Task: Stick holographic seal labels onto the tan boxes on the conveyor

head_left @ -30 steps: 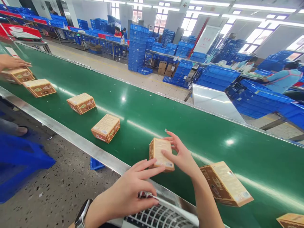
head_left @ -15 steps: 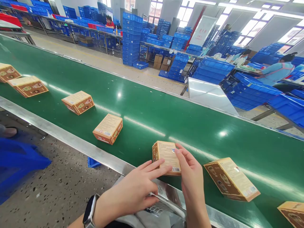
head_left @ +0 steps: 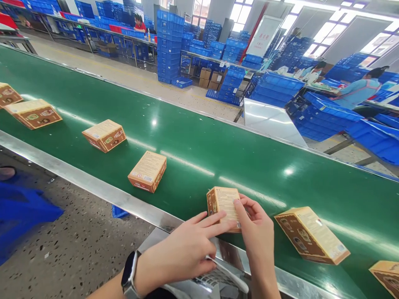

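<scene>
A tan and brown carton [head_left: 229, 201] lies on the green conveyor belt [head_left: 187, 182] in front of me, printed side up. My right hand [head_left: 257, 226] grips its right edge, thumb pressed on the top face and fingers bent at the side. My left hand [head_left: 196, 241] rests its stretched index and middle fingers on the carton's near part. Its thumb and lower fingers are closed on a white sheet [head_left: 229, 274] with a grid-like pattern, mostly hidden under the hand. Just right sits another carton [head_left: 314, 234] with a small shiny spot on top.
More cartons ride the belt: one to the left [head_left: 148, 170], another beyond it [head_left: 104, 135], one at the right edge [head_left: 386, 276]. A metal rail [head_left: 124, 199] edges the belt. Blue crates [head_left: 170, 45] stack across the aisle. Workers sit at far tables.
The held carton and both hands have shifted slightly right, along with the nearby cartons. My right thumb now covers the shiny spot that showed on the carton's top.
</scene>
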